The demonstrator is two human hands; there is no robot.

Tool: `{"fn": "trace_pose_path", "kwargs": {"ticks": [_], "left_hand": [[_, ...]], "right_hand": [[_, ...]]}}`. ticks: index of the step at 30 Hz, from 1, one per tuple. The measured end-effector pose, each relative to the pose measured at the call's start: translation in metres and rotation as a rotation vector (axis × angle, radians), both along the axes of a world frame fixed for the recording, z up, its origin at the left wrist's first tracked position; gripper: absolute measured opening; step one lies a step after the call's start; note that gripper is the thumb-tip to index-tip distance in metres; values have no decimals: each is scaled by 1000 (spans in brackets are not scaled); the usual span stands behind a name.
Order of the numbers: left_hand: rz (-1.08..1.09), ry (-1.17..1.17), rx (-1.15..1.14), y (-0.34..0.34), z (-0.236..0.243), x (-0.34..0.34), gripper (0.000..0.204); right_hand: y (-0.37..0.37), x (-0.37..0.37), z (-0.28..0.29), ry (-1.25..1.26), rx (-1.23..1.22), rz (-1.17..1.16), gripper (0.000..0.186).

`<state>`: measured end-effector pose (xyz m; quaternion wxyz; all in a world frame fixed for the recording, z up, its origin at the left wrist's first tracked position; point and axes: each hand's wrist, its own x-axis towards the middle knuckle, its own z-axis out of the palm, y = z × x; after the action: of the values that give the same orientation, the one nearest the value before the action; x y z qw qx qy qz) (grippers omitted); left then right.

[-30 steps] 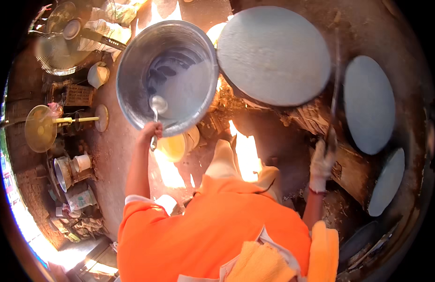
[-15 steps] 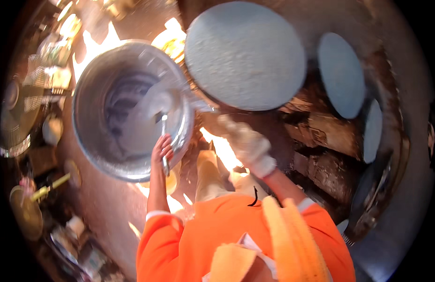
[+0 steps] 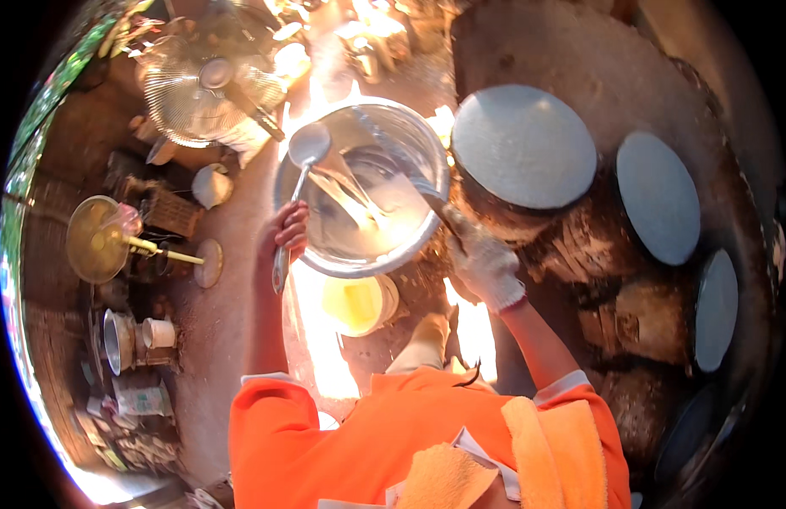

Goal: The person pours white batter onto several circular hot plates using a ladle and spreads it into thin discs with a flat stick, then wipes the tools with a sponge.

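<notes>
My bare left hand [image 3: 293,229] is closed round the handle of a metal ladle [image 3: 310,144]. The ladle's bowl is raised over a large metal pot [image 3: 439,157], and pale liquid streams down below it. Inside the pot lies a pale, runny liquid [image 3: 350,240] like batter. On my right hand [image 3: 486,263] is a whitish work glove with a coloured cuff. It grips the brown handle of a flat-bladed tool [image 3: 428,193], a scraper or spatula by its look, whose grey blade reaches over the pot's right rim. Glare hides part of the pot's contents.
Several round, flat, pale grey griddle tops [image 3: 524,146] curve along the right on a brown earthen stove [image 3: 596,253]. A bucket of yellow liquid [image 3: 355,304] stands below the pot. A fan [image 3: 215,81] stands at the far left, above a yellow-handled strainer-like item [image 3: 100,237]. Bright sunlight patches the floor.
My left hand has lifted the ladle from low inside the pot to above it, and liquid now streams down. The gloved hand has come close to the pot's rim. The whole view has shifted.
</notes>
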<state>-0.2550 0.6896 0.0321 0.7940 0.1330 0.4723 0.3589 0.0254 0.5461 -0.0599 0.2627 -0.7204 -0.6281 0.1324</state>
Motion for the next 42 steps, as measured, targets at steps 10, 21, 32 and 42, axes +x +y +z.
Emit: {"fn": "trace_pose_path", "kwargs": {"ticks": [10,21,32,42], "left_hand": [[-246,138,710,74,96,-60,11],[-126,-103,79,49,-149,-45,18],[-258,95,152,70,-146,-46,11],[-1157,-35,275,-64,-66,216,19]], "right_hand": [[-37,21,-42,212,104,-48,44],[-31,28,-40,379,-124,-183,43],[-101,48,-55,344,-19,-371,40],[-292,100,-124,833,574,-1014,27]]}}
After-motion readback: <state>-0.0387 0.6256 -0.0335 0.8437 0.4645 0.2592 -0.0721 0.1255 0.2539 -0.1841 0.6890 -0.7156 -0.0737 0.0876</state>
